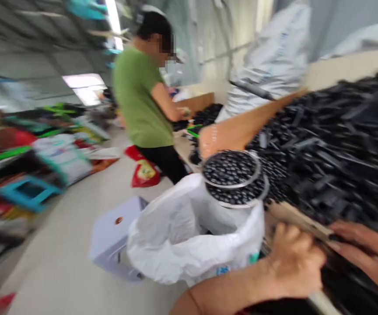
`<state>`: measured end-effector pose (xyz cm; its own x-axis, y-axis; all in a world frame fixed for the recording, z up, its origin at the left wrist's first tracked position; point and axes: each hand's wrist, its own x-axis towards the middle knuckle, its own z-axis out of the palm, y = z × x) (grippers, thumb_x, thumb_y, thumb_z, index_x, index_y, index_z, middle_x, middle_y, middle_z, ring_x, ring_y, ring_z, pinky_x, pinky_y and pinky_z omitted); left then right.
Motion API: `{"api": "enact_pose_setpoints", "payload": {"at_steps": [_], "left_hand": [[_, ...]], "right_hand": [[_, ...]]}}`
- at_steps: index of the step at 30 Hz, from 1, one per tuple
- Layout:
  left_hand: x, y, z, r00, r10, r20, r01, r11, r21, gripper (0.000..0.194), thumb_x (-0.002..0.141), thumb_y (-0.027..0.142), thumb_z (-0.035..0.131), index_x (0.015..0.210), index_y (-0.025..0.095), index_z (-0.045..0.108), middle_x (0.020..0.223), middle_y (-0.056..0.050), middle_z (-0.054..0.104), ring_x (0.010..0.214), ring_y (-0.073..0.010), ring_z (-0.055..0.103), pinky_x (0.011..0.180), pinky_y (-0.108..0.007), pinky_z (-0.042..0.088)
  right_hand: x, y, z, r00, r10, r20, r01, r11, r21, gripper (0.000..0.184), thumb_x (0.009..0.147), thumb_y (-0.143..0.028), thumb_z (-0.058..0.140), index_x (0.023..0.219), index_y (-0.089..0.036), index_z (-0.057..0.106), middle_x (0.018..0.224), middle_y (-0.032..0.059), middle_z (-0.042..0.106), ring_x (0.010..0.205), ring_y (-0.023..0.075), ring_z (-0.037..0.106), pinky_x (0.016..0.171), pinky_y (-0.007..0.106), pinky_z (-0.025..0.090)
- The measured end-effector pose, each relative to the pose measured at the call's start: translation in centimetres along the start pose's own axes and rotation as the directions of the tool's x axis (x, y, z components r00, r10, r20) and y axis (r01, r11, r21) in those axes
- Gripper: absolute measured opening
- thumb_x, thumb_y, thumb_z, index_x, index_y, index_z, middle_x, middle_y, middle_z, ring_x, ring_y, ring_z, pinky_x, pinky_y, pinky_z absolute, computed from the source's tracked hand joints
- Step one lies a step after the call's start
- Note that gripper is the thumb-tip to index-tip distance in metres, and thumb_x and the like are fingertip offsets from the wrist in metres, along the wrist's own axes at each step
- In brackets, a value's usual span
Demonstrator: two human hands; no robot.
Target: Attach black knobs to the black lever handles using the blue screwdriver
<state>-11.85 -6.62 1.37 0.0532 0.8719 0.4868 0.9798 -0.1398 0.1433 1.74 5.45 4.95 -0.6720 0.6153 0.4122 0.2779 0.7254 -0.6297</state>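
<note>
Nearest to us, our left hand [294, 262] was closed around a strip of tan cardboard [299, 218], its forearm crossing the bottom of the view. Our right hand [369, 258] lay at the far end of that strip with its fingers [349, 232] extended; we could not tell whether it gripped anything. The strip lay against a large heap of black plastic parts [327, 144]. Just left of our hands, a white plastic sack [189, 236] stood open, with a round metal-rimmed container [231, 168] of small black beads [230, 168] at its mouth. A tan cardboard sheet [238, 131] leaned above them. Beyond, a white stool [117, 236] stood on the floor, and a red bag [145, 173] lay farther off. Farther still, a co-worker in a green shirt [139, 98] stood at a bench, hands [184, 113] together near more black parts [207, 116].
</note>
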Motion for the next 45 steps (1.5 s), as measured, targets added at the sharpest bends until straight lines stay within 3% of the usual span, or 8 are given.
{"api": "enact_pose_setpoints", "payload": {"at_steps": [6, 13, 24, 33, 36, 41, 43, 45], "left_hand": [[-0.5, 2.9, -0.3, 0.987, 0.146, 0.072, -0.12, 0.949, -0.29, 0.022, 0.085, 0.014, 0.04, 0.092, 0.016, 0.061, 0.084, -0.006, 0.061, 0.085, -0.0196, 0.051, 0.077, -0.035, 0.043], [0.1, 6.6, 0.5, 0.935, 0.231, 0.267, -0.191, 0.967, -0.169, 0.019, 0.084, 0.013, 0.044, 0.087, 0.017, 0.062, 0.08, -0.006, 0.059, 0.083, -0.022, 0.05, 0.075, -0.036, 0.043], [2.2, 8.8, -0.2, 0.804, 0.212, 0.555, -0.083, 0.965, -0.249, 0.019, 0.069, 0.011, 0.053, 0.086, 0.02, 0.057, 0.084, -0.001, 0.058, 0.084, -0.0182, 0.053, 0.074, -0.028, 0.04], [2.2, 9.9, 0.2, 0.792, 0.197, 0.578, 0.049, 0.923, -0.382, 0.018, 0.058, 0.007, 0.045, 0.069, 0.02, 0.049, 0.062, 0.005, 0.046, 0.059, -0.0113, 0.044, 0.055, -0.023, 0.03], [1.8, 9.1, -0.1, 0.769, 0.193, 0.609, 0.24, 0.795, -0.556, 0.017, 0.058, 0.009, 0.047, 0.071, 0.019, 0.053, 0.061, 0.005, 0.047, 0.058, -0.0106, 0.045, 0.055, -0.022, 0.034], [0.6, 7.9, -1.2, 0.77, 0.2, 0.606, 0.58, 0.179, -0.795, 0.018, 0.065, 0.02, 0.054, 0.083, 0.016, 0.051, 0.077, -0.002, 0.061, 0.059, -0.013, 0.057, 0.055, -0.026, 0.046], [0.0, 8.1, -1.5, 0.787, 0.17, 0.593, 0.583, 0.109, -0.805, 0.023, 0.07, 0.021, 0.053, 0.093, 0.017, 0.049, 0.079, -0.003, 0.062, 0.052, -0.0109, 0.055, 0.046, -0.023, 0.045], [-0.5, 8.4, -1.5, 0.832, 0.114, 0.543, 0.518, 0.194, -0.833, 0.029, 0.075, 0.02, 0.051, 0.104, 0.017, 0.05, 0.08, -0.003, 0.062, 0.053, -0.0102, 0.056, 0.047, -0.022, 0.045]], "right_hand": [[-10.9, -3.9, -7.3, 0.858, 0.492, -0.146, -0.437, 0.85, 0.295, 0.024, 0.067, -0.041, 0.071, 0.085, -0.024, 0.071, 0.085, 0.0033, 0.07, 0.073, 0.0189, 0.065, 0.067, 0.025, 0.052], [-20.1, -2.6, -6.9, 0.675, 0.697, -0.242, -0.368, 0.603, 0.708, 0.019, 0.066, -0.025, 0.074, 0.084, -0.021, 0.072, 0.074, 0.0041, 0.065, 0.063, 0.0143, 0.056, 0.052, 0.023, 0.045], [-20.2, -1.9, -3.8, 0.737, 0.676, -0.03, -0.168, 0.225, 0.96, 0.019, 0.069, -0.025, 0.072, 0.087, -0.018, 0.071, 0.07, 0.0039, 0.065, 0.06, 0.0123, 0.057, 0.052, 0.022, 0.044], [-21.1, -2.7, -3.4, 0.776, 0.628, -0.064, -0.087, 0.207, 0.974, 0.016, 0.074, -0.022, 0.067, 0.09, -0.017, 0.067, 0.072, 0.0051, 0.066, 0.06, 0.0138, 0.062, 0.044, 0.02, 0.045], [-21.1, -3.4, -3.6, 0.762, 0.638, -0.114, -0.079, 0.266, 0.961, 0.017, 0.075, -0.021, 0.066, 0.091, -0.016, 0.065, 0.073, 0.0052, 0.065, 0.06, 0.0142, 0.062, 0.044, 0.02, 0.046], [-20.1, -4.2, -2.7, 0.783, 0.606, -0.14, -0.064, 0.303, 0.951, 0.015, 0.077, -0.022, 0.065, 0.091, -0.018, 0.065, 0.073, 0.0039, 0.065, 0.059, 0.0139, 0.062, 0.044, 0.021, 0.047], [-19.4, -4.4, -1.9, 0.785, 0.604, -0.136, -0.068, 0.303, 0.951, 0.015, 0.076, -0.024, 0.065, 0.09, -0.018, 0.066, 0.072, 0.0036, 0.064, 0.059, 0.0138, 0.061, 0.044, 0.021, 0.047], [-18.5, -4.5, -0.9, 0.779, 0.61, -0.143, -0.068, 0.309, 0.949, 0.016, 0.076, -0.025, 0.065, 0.09, -0.018, 0.067, 0.071, 0.0036, 0.064, 0.059, 0.0138, 0.061, 0.045, 0.022, 0.047]]}}
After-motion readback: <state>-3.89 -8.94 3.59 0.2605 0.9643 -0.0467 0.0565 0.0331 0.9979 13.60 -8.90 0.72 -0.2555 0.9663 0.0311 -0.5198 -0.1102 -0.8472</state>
